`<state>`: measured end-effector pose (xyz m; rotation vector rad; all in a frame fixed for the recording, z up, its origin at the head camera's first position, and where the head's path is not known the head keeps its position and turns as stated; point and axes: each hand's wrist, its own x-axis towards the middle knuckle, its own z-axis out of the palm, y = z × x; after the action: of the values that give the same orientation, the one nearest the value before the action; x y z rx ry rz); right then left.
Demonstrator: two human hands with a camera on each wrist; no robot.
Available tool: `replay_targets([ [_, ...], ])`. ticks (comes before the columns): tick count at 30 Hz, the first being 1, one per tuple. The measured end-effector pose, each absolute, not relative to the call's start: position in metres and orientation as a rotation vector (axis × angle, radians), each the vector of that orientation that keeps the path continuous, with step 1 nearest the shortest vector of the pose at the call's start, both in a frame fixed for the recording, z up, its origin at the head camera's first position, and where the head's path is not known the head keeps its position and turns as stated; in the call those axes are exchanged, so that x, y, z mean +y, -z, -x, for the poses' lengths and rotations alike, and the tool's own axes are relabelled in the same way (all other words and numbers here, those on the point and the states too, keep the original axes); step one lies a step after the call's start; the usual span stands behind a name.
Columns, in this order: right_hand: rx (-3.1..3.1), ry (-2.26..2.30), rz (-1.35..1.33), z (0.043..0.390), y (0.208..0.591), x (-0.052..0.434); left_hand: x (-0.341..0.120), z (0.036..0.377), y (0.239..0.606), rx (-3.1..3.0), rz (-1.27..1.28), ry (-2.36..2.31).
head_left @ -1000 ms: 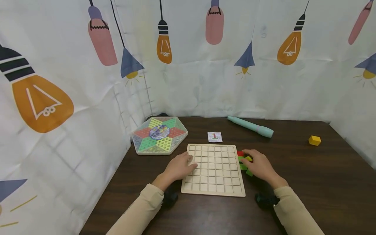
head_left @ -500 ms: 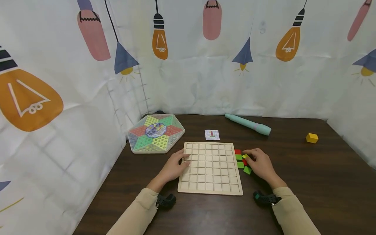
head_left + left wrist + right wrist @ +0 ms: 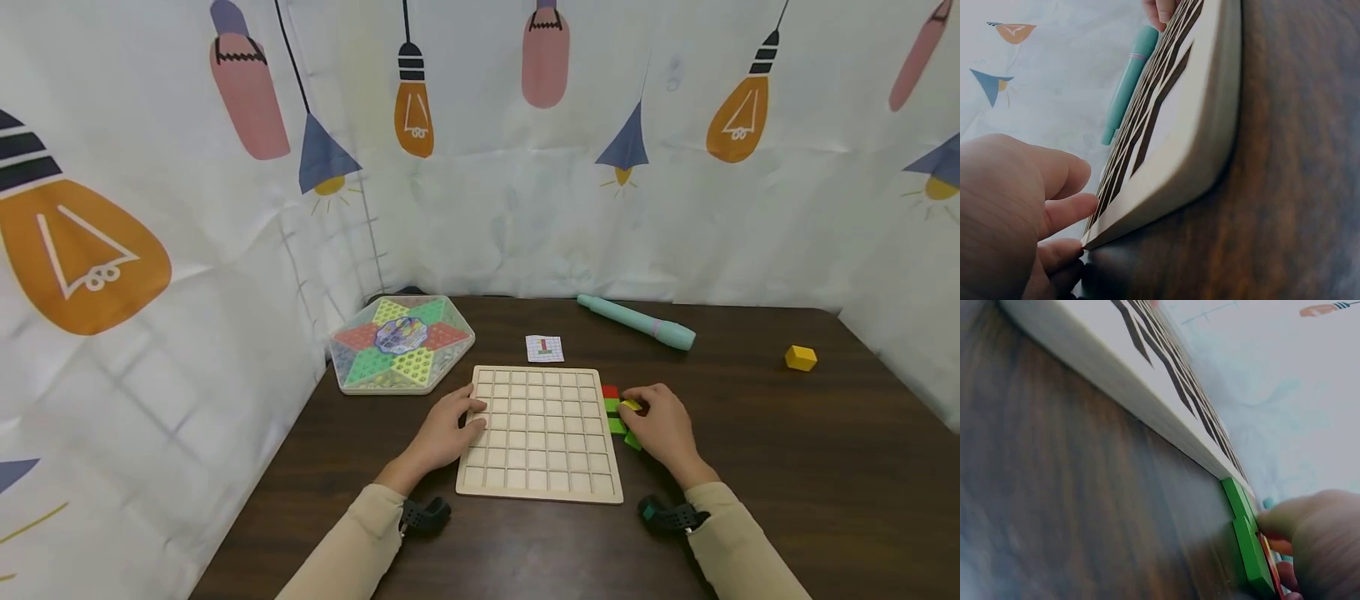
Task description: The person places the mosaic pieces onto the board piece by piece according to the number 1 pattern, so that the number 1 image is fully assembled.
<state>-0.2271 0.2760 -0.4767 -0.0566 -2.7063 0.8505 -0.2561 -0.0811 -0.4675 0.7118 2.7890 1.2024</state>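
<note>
Table [image 3: 750, 467]: dark wood, walled by a white cloth printed with lamp bulbs

Grid board [image 3: 542, 433]: pale wooden tray of square cells, all bare, lying flat near the front edge of the table, midway across

Hexagonal game box [image 3: 401, 343]: star-patterned lid, just beyond the board's far left corner

Teal tube [image 3: 636, 322]: lies aslant near the back edge

Left hand [image 3: 444, 432]: rests on the left edge of the grid board, fingers laid loosely over the rim, pinching nothing; the left wrist view shows fingertips [image 3: 1071, 209] against the board's side

Right hand [image 3: 660, 425]: sits over the coloured blocks [image 3: 615, 408] just beside the board's right edge, fingers curled onto them; the thumb and forefinger appear to pinch the yellow block [image 3: 632, 405], though the grip is partly hidden

Pattern card [image 3: 544, 348]: small, just past the board's far edge

Stray yellow cube [image 3: 800, 358]: well apart, near the right edge

Step in hand, by judgement: selecting a first block from the red and green cluster while the board is steadied. Next move calls for a clean lift of one piece, then seating it squarely in a cell matching the card
</note>
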Motion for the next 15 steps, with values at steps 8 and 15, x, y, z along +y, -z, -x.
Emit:
replay_targets([
  [8,-2.699,-0.857,0.138,0.225,0.475,0.274,-0.083,0.256,0.469,2.78,-0.691,-1.213],
  [15,-2.689,-0.86,0.153,0.223,0.472,0.284,-0.084,0.257,0.468,2.781,-0.711,-1.197],
])
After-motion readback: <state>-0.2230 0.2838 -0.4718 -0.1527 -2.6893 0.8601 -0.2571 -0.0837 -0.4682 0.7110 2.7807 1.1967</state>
